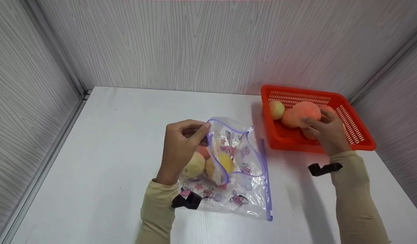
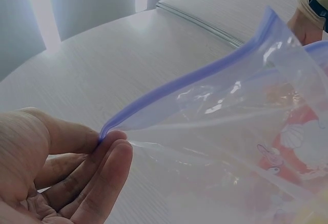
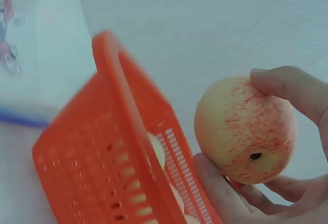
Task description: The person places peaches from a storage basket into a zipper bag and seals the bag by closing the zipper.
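Right hand (image 1: 327,132) grips 1 near-round fruit (image 3: 241,126), long axis unclear. Transparent bag (image 1: 240,199) lies left of those fingers, nearer the left hand (image 1: 182,145), whose fingers pinch its edge.

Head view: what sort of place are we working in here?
Probably a small work booth or test station: a white table stands hemmed in by pale wood-grain panels behind and on both sides, with a red basket and a zip bag on it.

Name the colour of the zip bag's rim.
The zip bag's rim is bluish purple, seen best in the left wrist view.
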A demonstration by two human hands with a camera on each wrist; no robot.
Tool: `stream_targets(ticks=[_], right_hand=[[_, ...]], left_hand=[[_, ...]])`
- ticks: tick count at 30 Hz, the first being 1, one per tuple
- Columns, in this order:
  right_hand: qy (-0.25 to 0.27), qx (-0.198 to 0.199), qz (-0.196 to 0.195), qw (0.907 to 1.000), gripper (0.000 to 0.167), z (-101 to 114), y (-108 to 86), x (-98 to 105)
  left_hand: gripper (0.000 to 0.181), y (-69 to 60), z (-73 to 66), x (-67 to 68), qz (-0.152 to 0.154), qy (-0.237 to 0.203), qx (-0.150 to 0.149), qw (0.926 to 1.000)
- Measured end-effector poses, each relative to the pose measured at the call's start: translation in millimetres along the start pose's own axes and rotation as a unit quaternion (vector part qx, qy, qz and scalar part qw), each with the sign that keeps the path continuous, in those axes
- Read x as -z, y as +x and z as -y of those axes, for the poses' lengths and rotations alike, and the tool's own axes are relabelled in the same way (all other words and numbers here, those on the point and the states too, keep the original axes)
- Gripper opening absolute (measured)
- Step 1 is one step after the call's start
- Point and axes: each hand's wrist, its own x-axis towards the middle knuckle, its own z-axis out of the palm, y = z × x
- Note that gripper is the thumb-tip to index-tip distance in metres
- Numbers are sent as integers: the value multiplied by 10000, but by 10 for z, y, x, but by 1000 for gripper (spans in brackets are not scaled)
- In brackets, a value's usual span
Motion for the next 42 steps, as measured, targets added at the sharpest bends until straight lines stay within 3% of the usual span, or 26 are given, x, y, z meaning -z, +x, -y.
stream_targets(ticks=[6, 13, 21, 34, 42], right_hand=[[508, 345, 375, 9974, 65, 111, -126, -99], [1335, 962, 776, 9833, 55, 276, -240, -194], [1481, 1409, 1072, 9730, 55, 421, -403, -343], [1620, 1790, 1595, 9572, 60, 543, -646, -566], [1131, 2085, 1776, 9551, 67, 606, -762, -691]], left_hand=[[12, 19, 6, -2, 26, -18, 4, 10000], [15, 30, 6, 0, 34, 62, -42, 10000], [14, 32, 15, -7, 25, 17, -11, 10000], [14, 21, -4, -9, 44, 93, -16, 9999], [14, 21, 3, -3, 36, 120, -9, 9999]])
